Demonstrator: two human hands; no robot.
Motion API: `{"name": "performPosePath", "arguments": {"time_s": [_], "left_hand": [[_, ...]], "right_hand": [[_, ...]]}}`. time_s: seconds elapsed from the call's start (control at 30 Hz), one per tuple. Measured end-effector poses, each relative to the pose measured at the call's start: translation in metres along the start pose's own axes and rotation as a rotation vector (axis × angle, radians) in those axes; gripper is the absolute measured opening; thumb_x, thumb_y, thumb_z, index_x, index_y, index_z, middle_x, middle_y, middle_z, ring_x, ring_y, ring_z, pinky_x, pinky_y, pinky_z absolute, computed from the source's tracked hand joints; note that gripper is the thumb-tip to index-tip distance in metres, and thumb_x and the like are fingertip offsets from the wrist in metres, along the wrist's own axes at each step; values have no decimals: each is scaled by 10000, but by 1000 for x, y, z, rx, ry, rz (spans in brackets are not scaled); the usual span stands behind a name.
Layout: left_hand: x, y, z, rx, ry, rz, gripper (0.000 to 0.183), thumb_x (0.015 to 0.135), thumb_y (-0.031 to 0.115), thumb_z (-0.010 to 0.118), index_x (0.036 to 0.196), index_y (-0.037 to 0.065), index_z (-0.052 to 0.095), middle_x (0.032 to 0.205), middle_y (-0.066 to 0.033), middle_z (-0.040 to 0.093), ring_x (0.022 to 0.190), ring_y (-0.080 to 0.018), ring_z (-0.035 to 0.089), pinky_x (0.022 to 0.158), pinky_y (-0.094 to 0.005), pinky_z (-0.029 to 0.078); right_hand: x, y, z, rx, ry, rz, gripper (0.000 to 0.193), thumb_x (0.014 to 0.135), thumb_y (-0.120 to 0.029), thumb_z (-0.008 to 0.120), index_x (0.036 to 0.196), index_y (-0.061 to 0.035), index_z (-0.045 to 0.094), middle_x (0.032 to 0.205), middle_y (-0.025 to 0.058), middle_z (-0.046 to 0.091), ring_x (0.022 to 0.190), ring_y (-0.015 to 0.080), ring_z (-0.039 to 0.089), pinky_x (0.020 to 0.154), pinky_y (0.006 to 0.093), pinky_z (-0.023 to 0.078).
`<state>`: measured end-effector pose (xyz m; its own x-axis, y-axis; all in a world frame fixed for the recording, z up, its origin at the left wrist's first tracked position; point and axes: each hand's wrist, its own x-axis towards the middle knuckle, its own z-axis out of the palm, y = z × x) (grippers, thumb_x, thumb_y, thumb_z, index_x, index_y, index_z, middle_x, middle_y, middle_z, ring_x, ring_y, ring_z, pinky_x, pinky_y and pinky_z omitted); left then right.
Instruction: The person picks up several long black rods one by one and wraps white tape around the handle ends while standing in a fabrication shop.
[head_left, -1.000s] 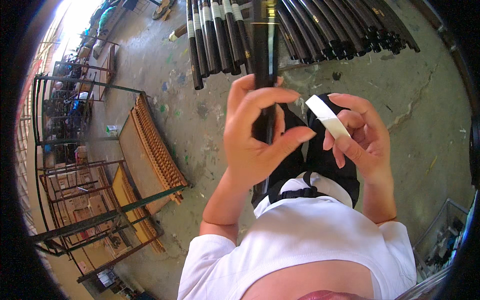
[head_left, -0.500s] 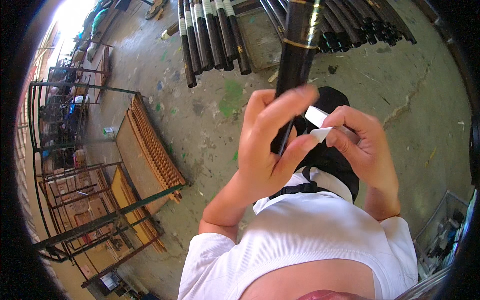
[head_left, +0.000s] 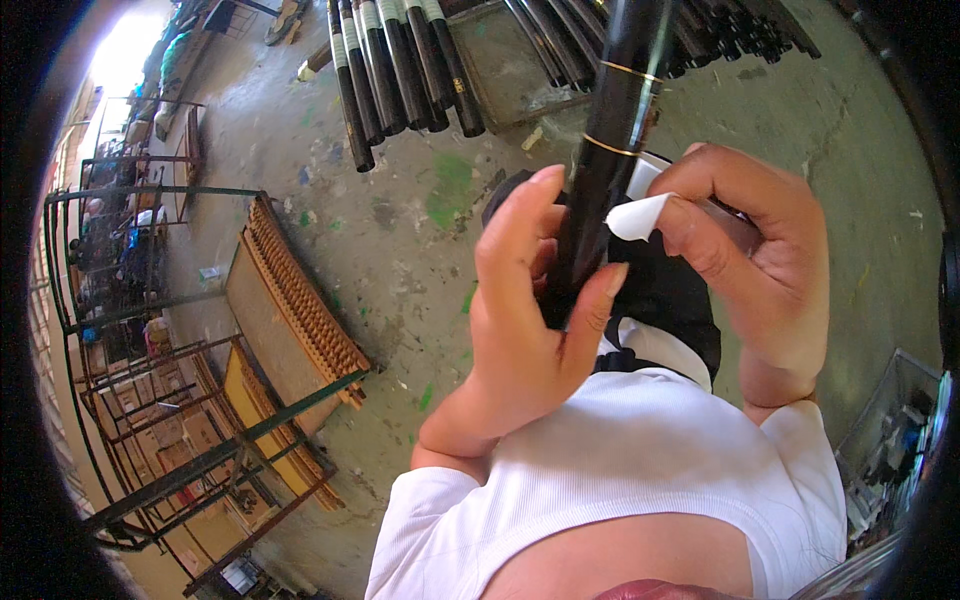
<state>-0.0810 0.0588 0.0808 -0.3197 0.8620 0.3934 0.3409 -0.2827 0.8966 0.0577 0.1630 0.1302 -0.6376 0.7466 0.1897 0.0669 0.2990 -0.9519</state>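
Note:
A glossy black pole (head_left: 612, 115) with thin gold rings slants up and away in front of my body. My left hand (head_left: 520, 310) cradles its near part, thumb on the right side and index finger pointing up along the left. The other fingers curl partly behind the pole. Close by on the right, my right hand (head_left: 755, 245) is closed on a roll of white tape (head_left: 648, 178). A loose tape end (head_left: 638, 217) is pinched between thumb and finger and sticks out against the pole's right edge. Part of the roll is hidden by the fingers and pole.
Several black poles with white bands (head_left: 400, 85) lie on the stained floor ahead, more dark poles (head_left: 740, 40) to their right. At left stands a metal rack (head_left: 220, 440) beside a row of turned wooden pieces (head_left: 305, 290). A grey crate (head_left: 880, 430) sits at right.
My left hand's raised fingers have moved off the tape end and settled beside the pole. My right hand has moved up and right with the tape, and the pole's ringed part has come nearer.

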Motion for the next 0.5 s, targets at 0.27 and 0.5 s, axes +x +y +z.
{"name": "performPosePath", "arguments": {"time_s": [0.27, 0.5], "left_hand": [[-8, 6, 7, 432, -47, 147, 543, 764, -69, 655, 1244, -45, 402, 1099, -185, 567, 932, -285, 613, 785, -325, 500], [-1, 2, 4, 449, -24, 304, 507, 761, -44, 658, 1228, -14, 464, 1029, -204, 581, 869, -298, 610, 730, -319, 495]], "right_hand": [[1, -4, 6, 88, 11, 204, 168, 841, -140, 637, 792, 17, 609, 701, 5, 564, 638, 44, 475, 573, 180, 368], [0, -7, 7, 56, 20, 233, 195, 853, -186, 628, 762, -14, 606, 677, -17, 558, 588, 20, 447, 486, 168, 306]]}}
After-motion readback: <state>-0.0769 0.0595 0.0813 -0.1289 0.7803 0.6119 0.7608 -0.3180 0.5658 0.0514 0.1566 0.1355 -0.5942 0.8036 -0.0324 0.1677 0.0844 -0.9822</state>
